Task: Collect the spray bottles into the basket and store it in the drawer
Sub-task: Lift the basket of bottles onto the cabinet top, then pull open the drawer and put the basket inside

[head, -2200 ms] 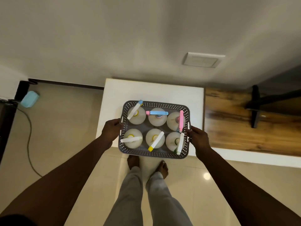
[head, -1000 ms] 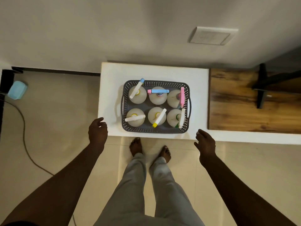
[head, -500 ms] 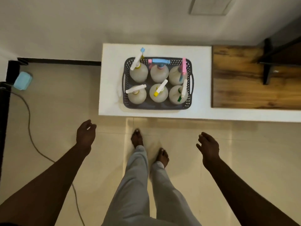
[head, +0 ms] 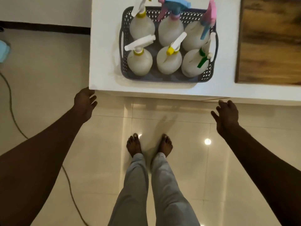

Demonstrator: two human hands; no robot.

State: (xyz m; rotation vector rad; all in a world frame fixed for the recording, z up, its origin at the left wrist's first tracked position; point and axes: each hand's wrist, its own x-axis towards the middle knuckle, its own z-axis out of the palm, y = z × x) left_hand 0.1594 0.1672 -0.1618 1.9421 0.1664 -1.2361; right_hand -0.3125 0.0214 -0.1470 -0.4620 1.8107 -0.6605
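Observation:
A grey perforated basket [head: 162, 79] stands on the white cabinet top [head: 104, 62], holding several pale spray bottles [head: 139, 61] with white, yellow, green, blue and pink trigger heads. My left hand [head: 84, 101] is below the cabinet's front left corner, fingers apart, holding nothing. My right hand [head: 227, 115] hovers just under the cabinet's front edge to the right, fingers spread and empty. Both hands are apart from the basket. The cabinet's front face and any drawer are hidden from this angle.
A wooden panel [head: 270, 39] lies to the right of the white top. A cable [head: 13, 115] runs over the tiled floor at left, near a light blue object [head: 4, 51]. My bare feet [head: 149, 145] stand in front of the cabinet.
Both hands let go of the basket, which now rests on the cabinet top. The hands dropped, then rose toward the cabinet's front edge. The view has tilted down and closer.

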